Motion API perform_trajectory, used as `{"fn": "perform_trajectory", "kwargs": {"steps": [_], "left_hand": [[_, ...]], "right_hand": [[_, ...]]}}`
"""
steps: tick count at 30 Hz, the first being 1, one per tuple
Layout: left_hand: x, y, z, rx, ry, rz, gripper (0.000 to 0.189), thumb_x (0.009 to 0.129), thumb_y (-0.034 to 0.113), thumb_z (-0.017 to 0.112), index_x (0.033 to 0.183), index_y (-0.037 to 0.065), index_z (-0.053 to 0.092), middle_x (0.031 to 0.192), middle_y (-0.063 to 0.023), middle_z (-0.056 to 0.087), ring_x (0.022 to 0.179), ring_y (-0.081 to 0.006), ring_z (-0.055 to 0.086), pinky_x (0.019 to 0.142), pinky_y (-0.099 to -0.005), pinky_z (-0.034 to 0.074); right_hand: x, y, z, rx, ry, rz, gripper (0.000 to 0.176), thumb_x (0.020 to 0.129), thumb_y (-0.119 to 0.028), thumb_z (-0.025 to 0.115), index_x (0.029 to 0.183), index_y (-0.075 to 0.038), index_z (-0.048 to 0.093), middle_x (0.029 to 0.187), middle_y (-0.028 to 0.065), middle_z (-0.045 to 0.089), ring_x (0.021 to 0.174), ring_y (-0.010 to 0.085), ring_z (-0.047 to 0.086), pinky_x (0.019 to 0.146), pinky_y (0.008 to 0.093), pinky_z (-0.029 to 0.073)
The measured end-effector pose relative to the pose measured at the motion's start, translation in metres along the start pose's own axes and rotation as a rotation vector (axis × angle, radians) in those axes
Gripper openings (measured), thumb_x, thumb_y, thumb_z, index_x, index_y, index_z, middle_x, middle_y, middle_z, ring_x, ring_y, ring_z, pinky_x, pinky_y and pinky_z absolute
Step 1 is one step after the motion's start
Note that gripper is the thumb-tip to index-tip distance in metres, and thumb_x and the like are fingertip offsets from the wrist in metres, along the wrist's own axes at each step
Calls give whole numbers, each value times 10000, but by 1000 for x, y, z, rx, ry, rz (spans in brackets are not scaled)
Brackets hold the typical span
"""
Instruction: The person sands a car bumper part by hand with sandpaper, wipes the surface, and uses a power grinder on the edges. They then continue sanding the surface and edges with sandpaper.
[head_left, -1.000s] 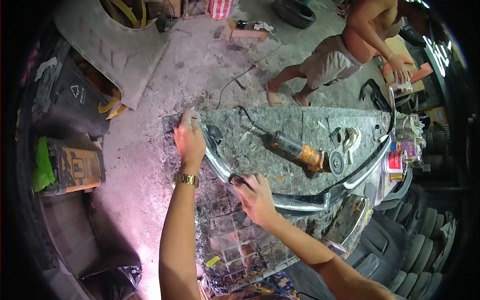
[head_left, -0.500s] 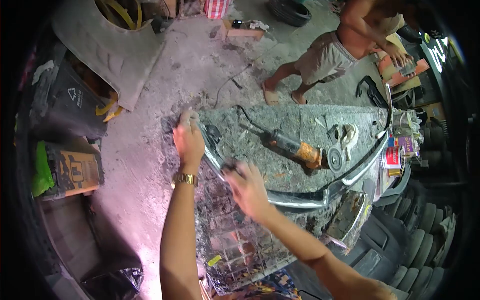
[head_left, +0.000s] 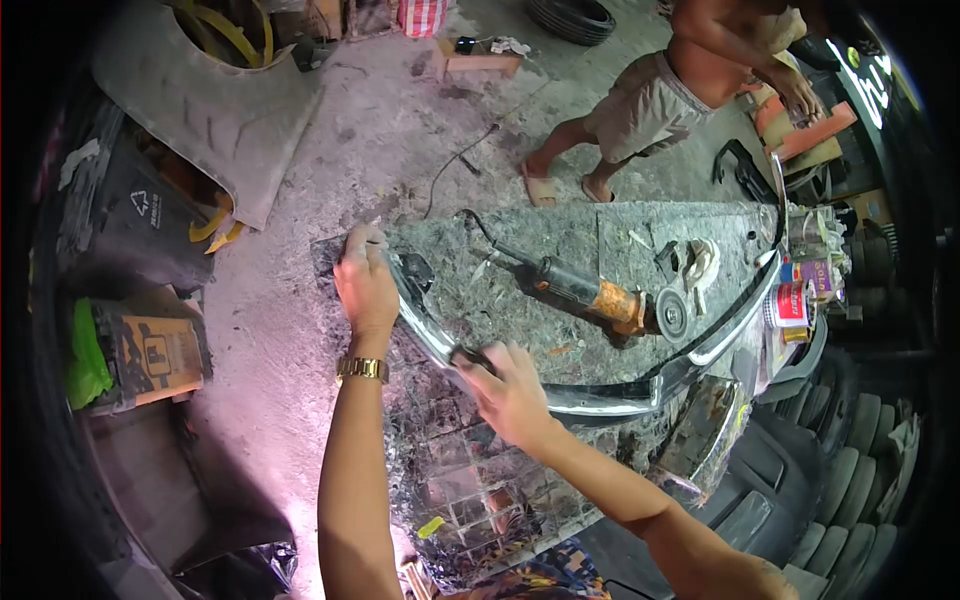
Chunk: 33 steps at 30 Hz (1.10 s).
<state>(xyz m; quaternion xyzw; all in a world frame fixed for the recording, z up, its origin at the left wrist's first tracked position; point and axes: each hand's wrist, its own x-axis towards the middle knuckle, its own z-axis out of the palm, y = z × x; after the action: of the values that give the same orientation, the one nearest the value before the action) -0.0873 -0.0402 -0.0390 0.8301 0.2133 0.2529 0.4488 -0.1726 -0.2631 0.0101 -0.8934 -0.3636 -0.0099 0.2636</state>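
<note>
A long curved car trim strip [head_left: 605,398], black with a shiny silver band, lies across the worktable [head_left: 560,366]. Around its far left end my left hand [head_left: 365,288] is closed, with a gold watch on that wrist. My right hand [head_left: 512,398] pinches a small dark block [head_left: 474,360] and presses it against the strip's silver face; motion blurs these fingers a little. Inside the curve rests an orange and black angle grinder [head_left: 580,296] with a round disc, apart from both hands. A crumpled white cloth [head_left: 702,268] lies beyond the disc.
Another person [head_left: 655,110] stands past the table, hands over an orange piece [head_left: 815,135]. Cans [head_left: 790,305] crowd the right end. A large grey panel [head_left: 215,110] and a boxed item [head_left: 160,350] are on the left, stacked tyres [head_left: 840,490] at lower right. The grinder's cord trails over the table.
My right hand has slid the dark block a short way along the strip, toward the right and nearer me. My left hand keeps its hold on the end. The view has shifted slightly.
</note>
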Motion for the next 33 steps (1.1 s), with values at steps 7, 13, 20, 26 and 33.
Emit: {"fn": "perform_trajectory", "kwargs": {"steps": [7,13,20,26,33], "left_hand": [[-2,3,-1,-32,-6,-14,164,912,18,480,980,52,625,899,-206,698,849,-417,680,755,-483,509],[3,3,0,-54,-25,-41,165,917,14,479,987,46,625,907,-210,695,861,-421,675,766,-487,508],[2,3,1,-66,-17,-14,175,927,8,441,951,20,614,876,-183,673,821,-347,658,791,-428,497],[0,-3,1,-55,-19,7,187,914,-8,430,946,22,611,882,-183,677,840,-343,666,791,-436,498],[-9,-4,-1,-55,-29,20,136,939,59,485,969,54,618,898,-205,689,852,-425,668,749,-487,505]], "right_hand": [[3,-8,16,30,83,49,478,758,-1,709,1222,-55,608,1023,133,494,928,344,517,777,454,428],[5,-14,21,65,122,108,466,752,3,703,1205,-62,613,1027,141,507,917,341,518,765,447,426],[-5,-24,16,34,73,190,454,744,7,715,1180,-77,620,1040,145,515,939,348,519,770,449,426],[12,-17,21,55,96,138,443,744,6,710,1169,-78,614,1040,143,505,940,359,515,773,461,425],[10,1,-2,70,11,66,354,807,-16,693,1156,-64,661,1060,147,534,930,358,530,770,460,452]]}}
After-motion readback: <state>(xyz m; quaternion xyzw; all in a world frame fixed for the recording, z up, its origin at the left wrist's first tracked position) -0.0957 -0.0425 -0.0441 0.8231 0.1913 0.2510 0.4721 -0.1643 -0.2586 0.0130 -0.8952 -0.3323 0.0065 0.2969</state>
